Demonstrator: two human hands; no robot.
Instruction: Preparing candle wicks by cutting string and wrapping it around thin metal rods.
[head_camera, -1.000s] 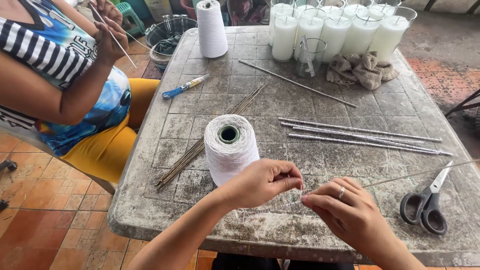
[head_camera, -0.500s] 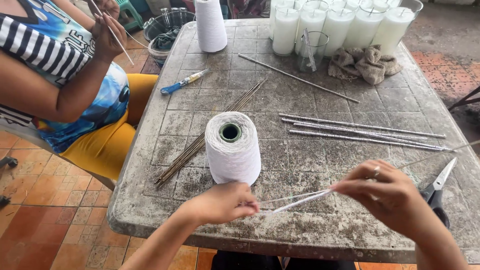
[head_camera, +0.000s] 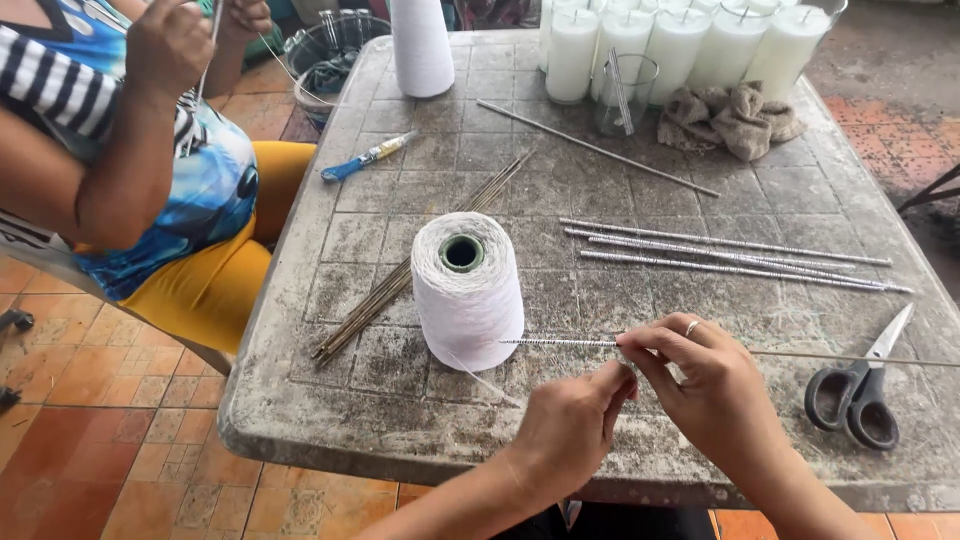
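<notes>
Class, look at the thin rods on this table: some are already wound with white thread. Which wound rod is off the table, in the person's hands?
The thread-wound rod pinched by the right hand, with the left hand beside it. The other wound rods lie loose on the table, farther away.

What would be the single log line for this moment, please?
left hand: pinching string at thin rod | right hand: holding rod | rod: partly string-wrapped, level over table | white string cone: upright, beside hands | scissors: lying to the right
</notes>
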